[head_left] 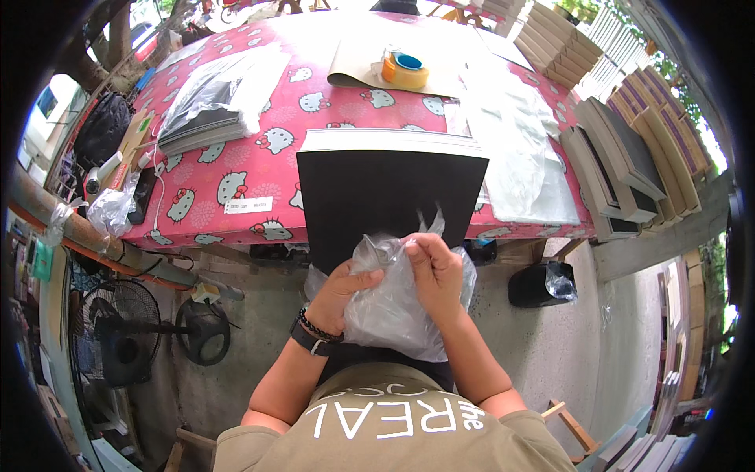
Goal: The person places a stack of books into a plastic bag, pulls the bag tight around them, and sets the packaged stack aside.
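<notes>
A crumpled clear plastic bag (397, 303) hangs in front of me between both hands. My left hand (344, 287) grips its left side, thumb lying over the plastic. On the other side my right hand (434, 271) pinches the bag's upper edge between thumb and fingers. Just beyond the bag, a thick stack with a black cover (393, 193) stands tilted at the table's near edge, its white page edges facing up. The bag hides the lower part of this black stack.
The pink patterned table (259, 181) carries a tape roll (405, 71) on brown paper, plastic sleeves (523, 165) at right and a plastic-covered stack (208, 126) at left. Thick books (621, 157) line the right side. Below are a fan (118, 330) and a black bin (535, 285).
</notes>
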